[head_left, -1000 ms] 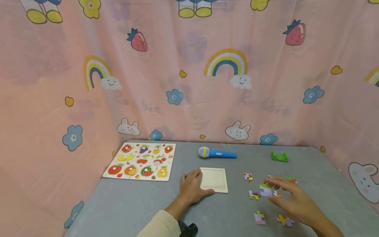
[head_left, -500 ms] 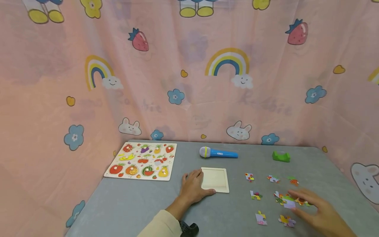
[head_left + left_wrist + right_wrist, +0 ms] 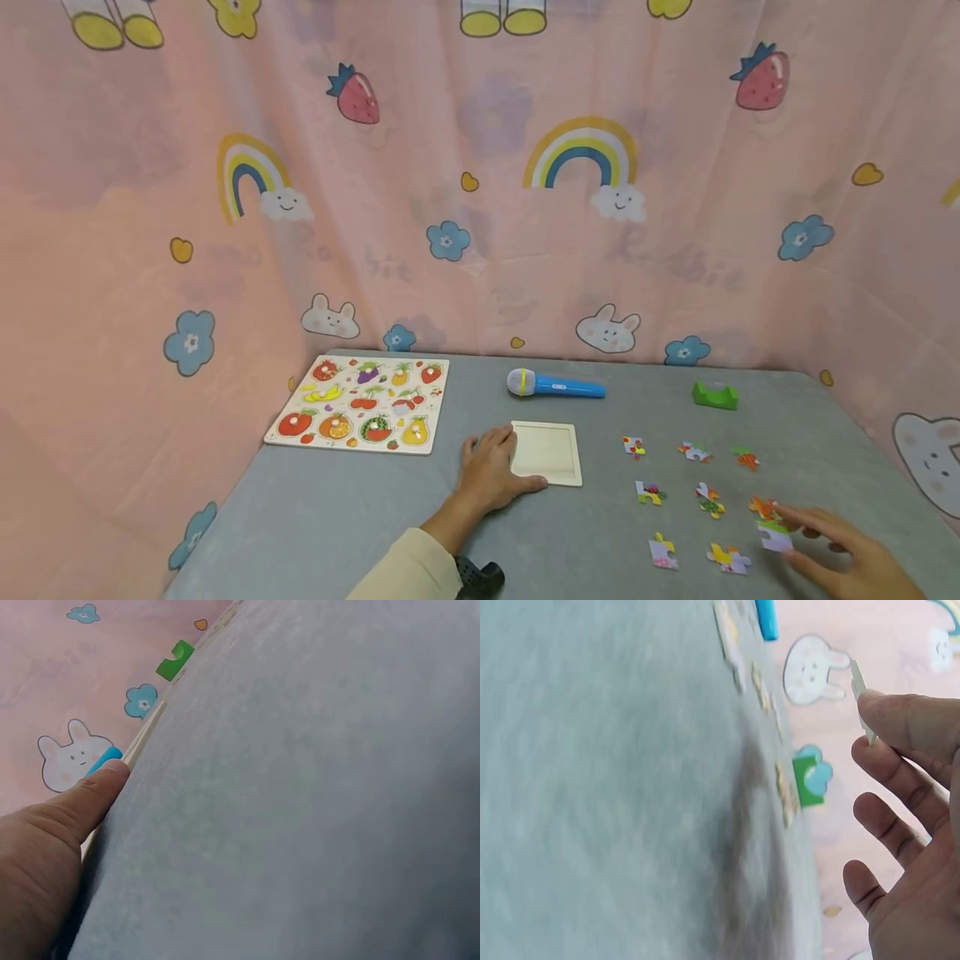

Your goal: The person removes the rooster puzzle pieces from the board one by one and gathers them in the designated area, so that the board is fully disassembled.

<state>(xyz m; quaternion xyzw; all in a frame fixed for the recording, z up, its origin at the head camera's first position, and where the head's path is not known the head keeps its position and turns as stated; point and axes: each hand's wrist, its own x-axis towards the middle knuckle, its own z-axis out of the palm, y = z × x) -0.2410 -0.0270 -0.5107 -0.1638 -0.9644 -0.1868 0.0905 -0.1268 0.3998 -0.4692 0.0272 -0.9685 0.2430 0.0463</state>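
My right hand [image 3: 851, 552], at the lower right of the head view, pinches a jigsaw piece [image 3: 775, 537] with a green and pale purple face between thumb and forefinger. Edge-on, the same piece [image 3: 859, 697] shows in the right wrist view, raised off the table; the other fingers are spread loosely. My left hand [image 3: 489, 473] rests against the left side of a shallow square wooden puzzle tray [image 3: 546, 454], its thumb stretched along the tray's near edge. In the left wrist view that thumb [image 3: 86, 801] touches the rim.
Several loose jigsaw pieces [image 3: 708, 501] lie spread right of the tray. Behind stand a blue toy microphone [image 3: 562, 387] and a green block [image 3: 715, 396]. A fruit peg board [image 3: 360, 406] lies at the left of the grey table [image 3: 322, 517]. A pink patterned cloth [image 3: 480, 208] hangs behind.
My right hand has carried the pinched piece rightward and nearer, from above the middle pieces to beside the orange piece at the right. The left hand stays at the tray.
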